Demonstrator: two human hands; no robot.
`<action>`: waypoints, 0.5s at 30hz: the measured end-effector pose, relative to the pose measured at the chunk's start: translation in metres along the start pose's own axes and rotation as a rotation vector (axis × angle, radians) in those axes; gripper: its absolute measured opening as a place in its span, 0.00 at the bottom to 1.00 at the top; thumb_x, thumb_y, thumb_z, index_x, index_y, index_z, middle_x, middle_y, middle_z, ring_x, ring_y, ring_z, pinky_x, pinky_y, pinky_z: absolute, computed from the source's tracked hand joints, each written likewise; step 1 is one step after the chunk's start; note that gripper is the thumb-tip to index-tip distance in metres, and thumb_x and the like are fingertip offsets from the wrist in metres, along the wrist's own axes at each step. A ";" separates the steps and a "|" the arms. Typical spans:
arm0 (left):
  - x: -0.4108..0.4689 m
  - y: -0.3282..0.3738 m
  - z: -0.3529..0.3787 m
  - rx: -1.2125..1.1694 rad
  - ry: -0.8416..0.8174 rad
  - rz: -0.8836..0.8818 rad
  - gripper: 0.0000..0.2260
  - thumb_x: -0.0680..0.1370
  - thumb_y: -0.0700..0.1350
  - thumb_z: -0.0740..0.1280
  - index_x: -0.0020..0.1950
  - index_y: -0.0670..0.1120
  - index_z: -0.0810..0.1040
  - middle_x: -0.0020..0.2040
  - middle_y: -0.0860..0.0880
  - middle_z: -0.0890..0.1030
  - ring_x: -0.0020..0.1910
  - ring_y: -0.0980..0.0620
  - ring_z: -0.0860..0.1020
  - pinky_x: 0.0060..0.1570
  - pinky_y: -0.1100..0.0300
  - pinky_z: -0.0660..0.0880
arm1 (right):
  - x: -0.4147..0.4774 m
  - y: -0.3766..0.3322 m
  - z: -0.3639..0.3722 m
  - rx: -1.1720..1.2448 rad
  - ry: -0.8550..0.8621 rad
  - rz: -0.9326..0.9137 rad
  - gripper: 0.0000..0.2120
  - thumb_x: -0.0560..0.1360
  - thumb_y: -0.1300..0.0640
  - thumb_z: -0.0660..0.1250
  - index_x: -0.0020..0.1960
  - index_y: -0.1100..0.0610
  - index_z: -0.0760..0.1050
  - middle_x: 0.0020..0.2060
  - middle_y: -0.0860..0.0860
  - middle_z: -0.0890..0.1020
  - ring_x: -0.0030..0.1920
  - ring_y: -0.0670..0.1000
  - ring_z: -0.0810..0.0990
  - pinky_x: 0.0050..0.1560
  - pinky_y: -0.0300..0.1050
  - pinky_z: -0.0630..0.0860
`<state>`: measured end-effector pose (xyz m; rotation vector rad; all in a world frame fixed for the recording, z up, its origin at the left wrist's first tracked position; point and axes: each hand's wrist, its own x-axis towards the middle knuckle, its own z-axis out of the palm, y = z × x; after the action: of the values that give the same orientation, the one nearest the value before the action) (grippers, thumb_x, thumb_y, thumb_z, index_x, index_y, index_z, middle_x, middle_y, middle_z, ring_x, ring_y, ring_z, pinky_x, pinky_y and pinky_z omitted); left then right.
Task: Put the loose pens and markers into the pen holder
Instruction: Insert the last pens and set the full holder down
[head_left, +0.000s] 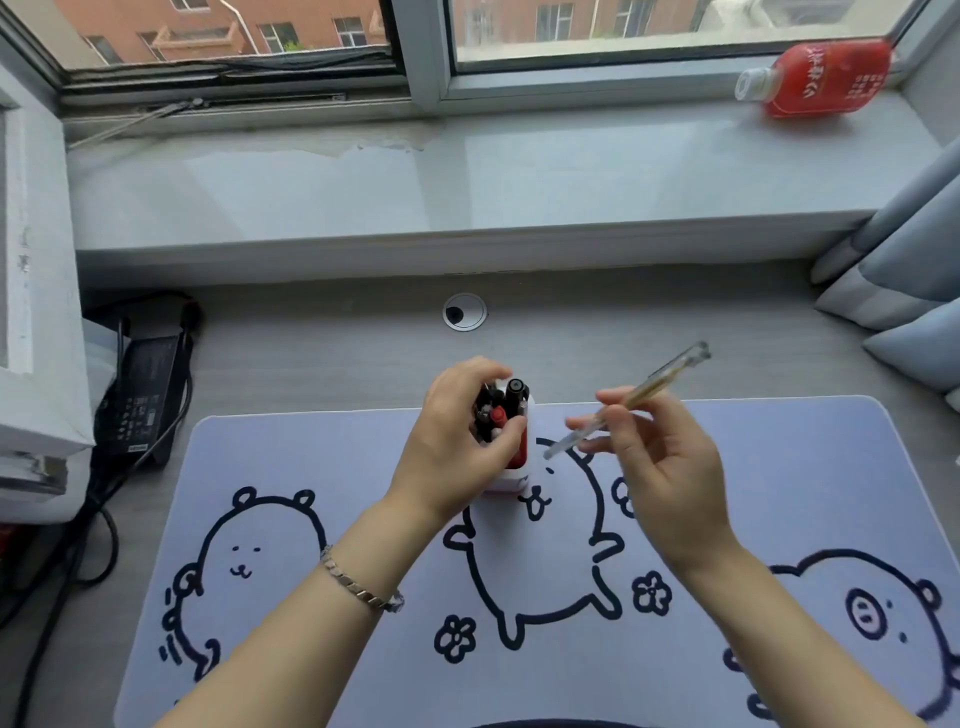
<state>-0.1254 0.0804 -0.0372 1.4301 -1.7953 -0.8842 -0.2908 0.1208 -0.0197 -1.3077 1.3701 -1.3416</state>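
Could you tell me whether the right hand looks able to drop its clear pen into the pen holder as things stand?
Probably yes. The right hand holds the clear pen just beside the pen holder, though the left hand wraps its crowded top.

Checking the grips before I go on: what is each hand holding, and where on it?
The right hand pinches a clear pen near its middle. The left hand wraps around the top of the pen holder.

It was a home study corner: a grey wood-grain bench (322, 358) under an apartment window (649, 26), wearing a lilac cartoon-bear mat (322, 447).
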 end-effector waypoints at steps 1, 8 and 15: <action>-0.001 0.000 -0.001 -0.047 -0.026 -0.065 0.16 0.69 0.45 0.67 0.56 0.50 0.72 0.53 0.51 0.77 0.54 0.50 0.76 0.56 0.60 0.72 | -0.002 0.003 0.007 0.022 -0.018 -0.016 0.06 0.75 0.47 0.61 0.47 0.48 0.73 0.38 0.47 0.82 0.43 0.47 0.84 0.41 0.38 0.80; -0.004 0.002 -0.004 -0.051 -0.045 -0.108 0.20 0.73 0.40 0.68 0.63 0.50 0.70 0.59 0.65 0.66 0.68 0.58 0.66 0.59 0.76 0.63 | -0.006 0.039 0.036 -0.507 -0.174 -0.126 0.09 0.72 0.53 0.65 0.47 0.57 0.79 0.41 0.50 0.78 0.46 0.46 0.69 0.49 0.30 0.66; -0.020 -0.011 -0.030 -0.165 -0.172 -0.217 0.36 0.65 0.53 0.74 0.68 0.63 0.59 0.65 0.70 0.63 0.64 0.75 0.60 0.62 0.80 0.57 | 0.005 0.004 0.021 -0.455 -0.174 -0.340 0.22 0.71 0.57 0.68 0.64 0.57 0.69 0.58 0.48 0.73 0.58 0.43 0.72 0.61 0.32 0.67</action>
<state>-0.0916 0.0952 -0.0319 1.4981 -1.6642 -1.2713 -0.2714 0.1117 -0.0252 -1.9862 1.4236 -1.1265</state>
